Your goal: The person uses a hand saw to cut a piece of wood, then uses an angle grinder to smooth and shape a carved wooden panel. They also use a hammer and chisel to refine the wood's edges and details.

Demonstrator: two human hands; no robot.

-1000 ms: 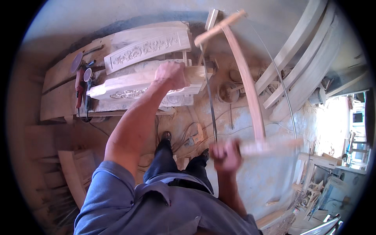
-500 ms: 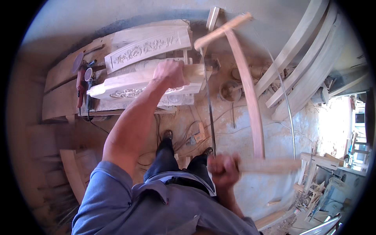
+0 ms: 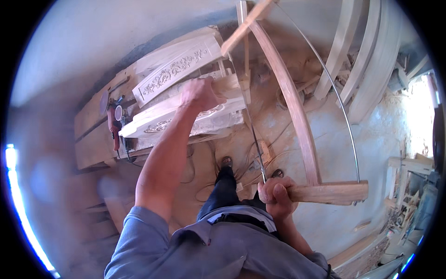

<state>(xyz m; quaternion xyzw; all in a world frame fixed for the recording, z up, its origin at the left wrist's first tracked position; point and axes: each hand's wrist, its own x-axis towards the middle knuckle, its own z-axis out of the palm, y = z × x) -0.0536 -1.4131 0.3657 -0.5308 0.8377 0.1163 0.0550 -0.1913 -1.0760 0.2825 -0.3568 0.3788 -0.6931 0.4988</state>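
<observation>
A pale carved wooden piece (image 3: 153, 115) lies along the front of the bench, its carved face toward me. My left hand (image 3: 200, 94) is closed over its top near the right end, pressing down on it. In my right hand (image 3: 278, 195) is one end of a wooden frame saw (image 3: 292, 102), gripped at the near crosspiece beside the blade. The thin saw blade (image 3: 254, 132) runs from my right fist up past the right end of the carved piece. Whether its teeth touch the wood, I cannot tell. A tensioning rod spans the saw's other side.
Behind the held piece lies a second carved panel (image 3: 174, 72) on the wooden bench (image 3: 88, 135). A red angle grinder (image 3: 113, 124) sits at its left. Long pale curved timbers (image 3: 341, 44) lean at the upper right. Cables trail across the floor near my feet.
My right hand and the frame saw sit a little further right and lower in view. My left hand stays on the carved piece. The whole view has shifted and tilted.
</observation>
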